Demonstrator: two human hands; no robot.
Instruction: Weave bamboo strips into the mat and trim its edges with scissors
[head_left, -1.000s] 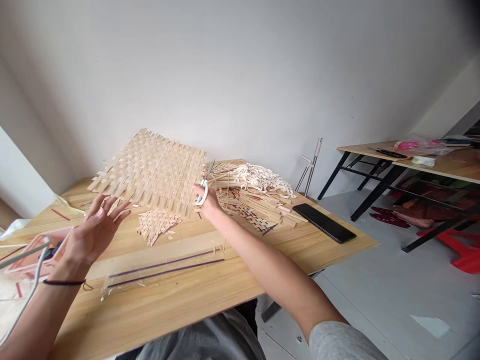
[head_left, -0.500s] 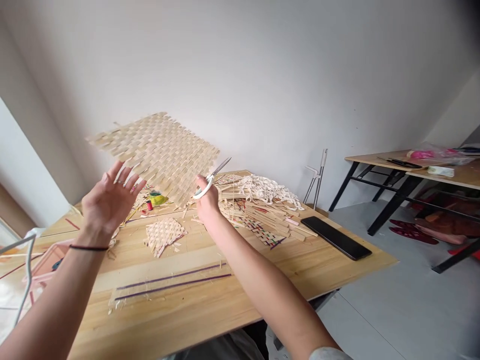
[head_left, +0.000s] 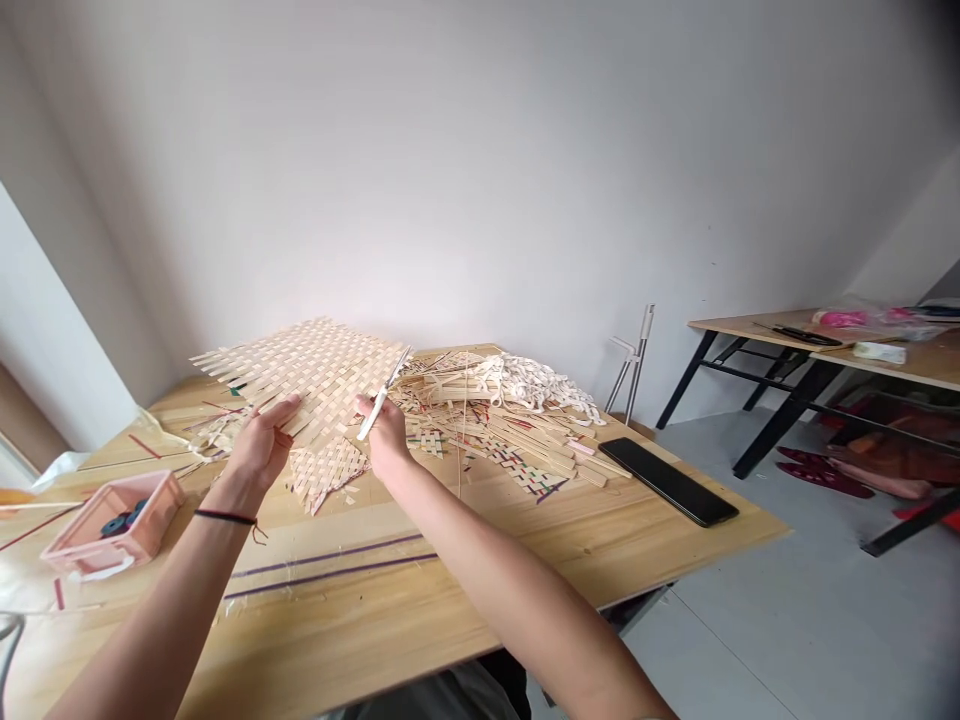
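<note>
A pale woven bamboo-strip mat [head_left: 319,365] with ragged strip ends is held up above the back left of the table. My left hand [head_left: 262,440] is closed on its near edge, thumb on top. White-handled scissors [head_left: 377,408] are in my right hand [head_left: 388,435], which also pinches the mat's right corner. Their blades point up and away, beside the mat. Below the mat, a smaller woven piece [head_left: 324,476] lies on the table, partly covered. Two purple strips [head_left: 330,571] lie flat nearer to me, their right ends behind my right forearm.
Loose bamboo strips [head_left: 540,440] and a heap of white curled strips [head_left: 532,385] fill the table's back. A black phone [head_left: 667,480] lies at the right. A pink basket [head_left: 142,535] with dark items stands at the left. Another table [head_left: 795,350] is farther right.
The mat has come down and tilted flatter. My left hand, open below the mat before, now grips its near edge. My right hand has moved left and down with the scissors.
</note>
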